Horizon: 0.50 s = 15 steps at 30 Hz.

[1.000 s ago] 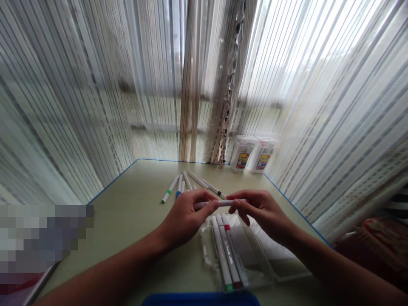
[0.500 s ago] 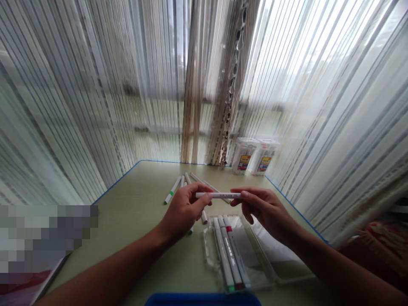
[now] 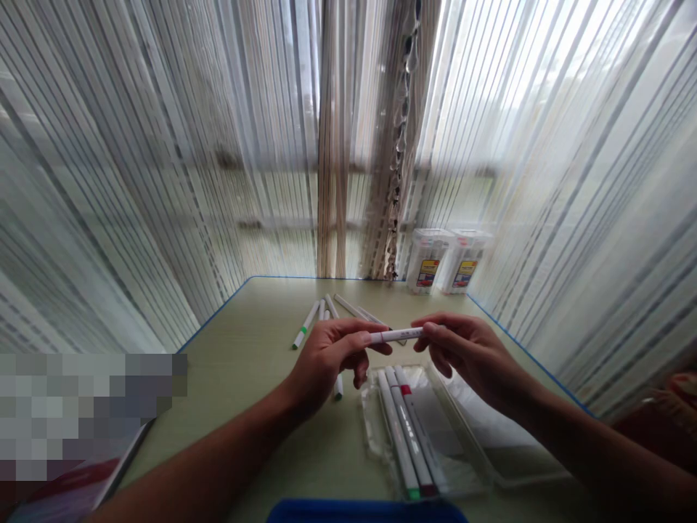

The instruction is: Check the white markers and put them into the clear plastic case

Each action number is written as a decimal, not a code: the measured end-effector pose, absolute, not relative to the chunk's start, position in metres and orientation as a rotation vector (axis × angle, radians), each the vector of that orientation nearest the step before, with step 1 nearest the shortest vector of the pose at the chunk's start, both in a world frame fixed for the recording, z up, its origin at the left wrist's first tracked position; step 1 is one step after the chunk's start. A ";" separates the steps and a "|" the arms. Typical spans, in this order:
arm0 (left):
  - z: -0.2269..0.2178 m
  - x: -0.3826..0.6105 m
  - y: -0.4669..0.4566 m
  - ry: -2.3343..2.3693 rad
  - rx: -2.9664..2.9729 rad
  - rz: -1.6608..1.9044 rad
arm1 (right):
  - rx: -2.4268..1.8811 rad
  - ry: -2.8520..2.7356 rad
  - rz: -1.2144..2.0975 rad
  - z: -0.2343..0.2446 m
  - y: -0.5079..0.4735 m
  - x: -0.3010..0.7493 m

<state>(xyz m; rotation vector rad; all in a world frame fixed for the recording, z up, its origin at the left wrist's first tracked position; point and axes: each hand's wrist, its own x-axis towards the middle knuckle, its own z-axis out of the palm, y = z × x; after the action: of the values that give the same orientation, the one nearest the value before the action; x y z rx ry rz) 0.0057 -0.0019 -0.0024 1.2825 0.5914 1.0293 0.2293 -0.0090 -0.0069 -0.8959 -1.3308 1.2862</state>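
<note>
A white marker (image 3: 401, 335) is held level between my two hands, above the table. My left hand (image 3: 338, 350) pinches its left end between thumb and fingers. Its right end sits in the fingertips of my right hand (image 3: 462, 343). Below them lies an open clear plastic case (image 3: 449, 418) holding a few white markers (image 3: 404, 428), with green, dark red and red bands showing. Behind my left hand, several loose white markers (image 3: 306, 325) lie on the table, one with a green band. My left hand partly covers some of them.
Two clear boxes of markers (image 3: 428, 261) with yellow labels stand at the table's back right corner. The green table (image 3: 239, 363) has a blue edge. A blue object (image 3: 367, 511) is at the near edge. Striped curtains (image 3: 272, 145) hang behind.
The view has shifted, so the table and case appear a little further right. The held marker is now slightly tilted, and a dark line shows near its left end, by my left fingers.
</note>
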 end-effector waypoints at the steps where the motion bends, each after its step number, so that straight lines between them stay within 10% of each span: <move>1: -0.003 0.005 -0.001 0.558 1.255 1.022 | -0.889 -1.300 1.308 -0.006 -0.009 0.229; 15: 0.000 0.002 -0.007 0.286 1.169 0.876 | -0.855 -1.179 1.472 0.001 -0.014 0.226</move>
<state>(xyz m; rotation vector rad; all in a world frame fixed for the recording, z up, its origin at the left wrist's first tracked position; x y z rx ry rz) 0.0018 -0.0070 0.0004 1.1689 0.2857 0.8757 0.2256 -0.0138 0.0011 -0.8554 -1.1785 1.4725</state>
